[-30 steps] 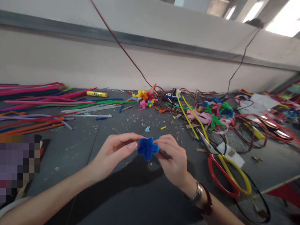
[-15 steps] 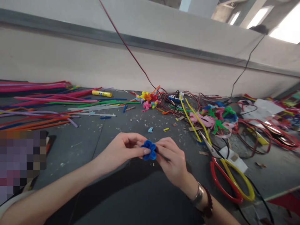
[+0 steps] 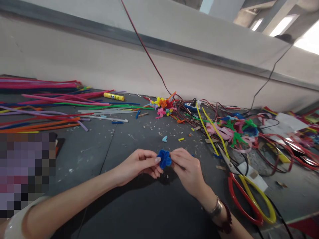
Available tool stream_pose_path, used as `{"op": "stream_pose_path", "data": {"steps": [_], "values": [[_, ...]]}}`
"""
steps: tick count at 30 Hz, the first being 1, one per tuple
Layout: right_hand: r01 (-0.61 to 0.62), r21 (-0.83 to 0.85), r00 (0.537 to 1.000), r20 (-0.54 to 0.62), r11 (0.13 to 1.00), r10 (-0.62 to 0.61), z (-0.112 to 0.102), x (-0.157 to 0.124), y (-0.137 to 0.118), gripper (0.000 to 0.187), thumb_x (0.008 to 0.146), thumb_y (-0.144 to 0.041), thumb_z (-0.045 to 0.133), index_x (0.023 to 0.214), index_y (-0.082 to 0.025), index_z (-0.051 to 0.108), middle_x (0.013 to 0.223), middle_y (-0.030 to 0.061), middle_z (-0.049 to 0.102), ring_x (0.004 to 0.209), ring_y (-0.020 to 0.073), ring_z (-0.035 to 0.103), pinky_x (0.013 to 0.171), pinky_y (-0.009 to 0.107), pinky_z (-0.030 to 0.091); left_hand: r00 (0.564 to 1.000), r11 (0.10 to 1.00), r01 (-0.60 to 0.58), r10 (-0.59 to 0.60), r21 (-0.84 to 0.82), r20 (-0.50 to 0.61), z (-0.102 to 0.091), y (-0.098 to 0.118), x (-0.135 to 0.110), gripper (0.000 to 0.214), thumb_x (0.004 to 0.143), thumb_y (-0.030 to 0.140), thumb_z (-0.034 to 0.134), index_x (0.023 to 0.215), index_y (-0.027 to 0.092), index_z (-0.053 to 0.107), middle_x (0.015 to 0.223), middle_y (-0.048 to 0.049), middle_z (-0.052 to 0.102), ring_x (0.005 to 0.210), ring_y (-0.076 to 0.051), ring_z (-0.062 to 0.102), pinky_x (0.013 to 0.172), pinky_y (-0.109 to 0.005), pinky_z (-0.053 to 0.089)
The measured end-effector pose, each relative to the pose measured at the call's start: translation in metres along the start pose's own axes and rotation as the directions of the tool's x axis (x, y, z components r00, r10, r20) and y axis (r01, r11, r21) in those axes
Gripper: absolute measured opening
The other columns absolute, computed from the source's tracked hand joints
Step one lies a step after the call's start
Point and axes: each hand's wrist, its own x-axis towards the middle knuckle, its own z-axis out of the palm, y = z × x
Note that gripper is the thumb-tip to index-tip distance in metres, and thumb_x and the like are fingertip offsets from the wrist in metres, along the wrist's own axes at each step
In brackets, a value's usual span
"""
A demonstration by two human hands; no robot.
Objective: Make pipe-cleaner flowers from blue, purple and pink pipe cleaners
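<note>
A small blue pipe-cleaner flower (image 3: 164, 159) is held up between my two hands, just above the dark tabletop. The thumb and fingers of my left hand (image 3: 143, 163) pinch its petals from the left. From the right, my right hand (image 3: 185, 167) has its fingertips closed at the flower's far side; exactly what they grip there is hidden. Scissors (image 3: 245, 189) with one red and one yellow handle lie to the right of my right hand. Beyond my hands rest a light blue scrap (image 3: 164, 138) and a short yellow piece (image 3: 181, 139).
Pipe cleaners (image 3: 64, 99) in many colours spread over the back left, with a yellow glue stick (image 3: 114, 96). A cluster of small flowers (image 3: 163, 106) sits near the wall. Tangled cables, a green-and-pink bundle (image 3: 236, 131) and white paper (image 3: 284, 122) crowd the right.
The view has shifted, so everything sits slightly further right. The blue flower has turned in my fingers, and my left hand's lower fingers now show beneath it.
</note>
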Motion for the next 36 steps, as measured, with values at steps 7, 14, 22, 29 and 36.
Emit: {"op": "stream_pose_path", "data": {"steps": [7, 14, 22, 29, 36], "values": [[-0.059, -0.001, 0.998, 0.037, 0.998, 0.059, 0.002, -0.001, 0.000, 0.017, 0.084, -0.015, 0.049, 0.080, -0.017, 0.065, 0.074, 0.0048, 0.063, 0.072, 0.0159, 0.055, 0.067, 0.028, 0.045, 0.999, 1.000, -0.027, 0.027, 0.008, 0.019, 0.000, -0.003, 0.001, 0.016, 0.072, 0.025, 0.067, 0.068, 0.010, 0.068, 0.065, -0.0042, 0.068, 0.055, -0.009, 0.060, 0.056, -0.018, 0.048], [-0.105, 0.030, 0.990, 0.094, 0.994, 0.101, 0.001, -0.003, -0.002, 0.020, 0.083, -0.011, 0.044, 0.075, -0.018, 0.062, 0.072, 0.0028, 0.061, 0.070, 0.0146, 0.054, 0.066, 0.026, 0.043, 0.998, 0.986, -0.053, 0.046, 0.157, 0.045, -0.003, -0.005, 0.002, 0.011, 0.068, 0.021, 0.070, 0.070, 0.010, 0.069, 0.065, -0.0036, 0.068, 0.057, -0.011, 0.060, 0.060, -0.022, 0.049], [-0.106, 0.055, 0.987, 0.127, 0.993, 0.099, 0.001, -0.003, -0.002, 0.019, 0.084, -0.013, 0.044, 0.073, -0.017, 0.059, 0.072, 0.0028, 0.059, 0.071, 0.0139, 0.053, 0.066, 0.025, 0.042, 0.989, 0.989, -0.092, 0.105, 0.119, -0.107, -0.011, 0.003, 0.006, 0.014, 0.066, 0.023, 0.072, 0.073, 0.011, 0.069, 0.062, -0.0023, 0.067, 0.056, -0.010, 0.059, 0.059, -0.020, 0.047], [-0.194, 0.106, 0.971, 0.165, 0.975, 0.175, 0.000, -0.002, -0.004, 0.019, 0.083, -0.013, 0.046, 0.070, -0.018, 0.059, 0.068, 0.0001, 0.057, 0.066, 0.0119, 0.052, 0.062, 0.022, 0.040, 0.997, 1.000, -0.022, 0.022, 0.001, -0.068, -0.010, 0.001, 0.006, 0.007, 0.066, 0.018, 0.071, 0.070, 0.012, 0.070, 0.057, 0.0000, 0.065, 0.052, -0.006, 0.055, 0.054, -0.016, 0.043], [-0.236, 0.110, 0.967, 0.128, 0.966, 0.222, 0.000, -0.004, -0.003, 0.018, 0.081, -0.012, 0.047, 0.069, -0.018, 0.058, 0.068, -0.0002, 0.057, 0.065, 0.0118, 0.051, 0.061, 0.021, 0.039, 0.973, 0.971, -0.186, 0.203, 0.148, -0.113, -0.013, -0.001, 0.008, 0.016, 0.062, 0.012, 0.073, 0.077, 0.015, 0.071, 0.064, -0.0004, 0.070, 0.057, -0.009, 0.061, 0.059, -0.018, 0.047]]}}
